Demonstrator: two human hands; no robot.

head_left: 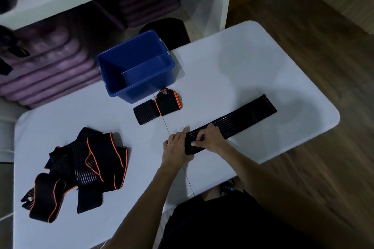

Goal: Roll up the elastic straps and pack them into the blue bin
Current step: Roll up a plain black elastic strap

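The long strap lies flat on the counter, stretching away to the right. Both hands, left hand and right hand, pinch its near end with curled fingers.

2 bare forearms, no sleeves showing; dark, possibly black clothing below.
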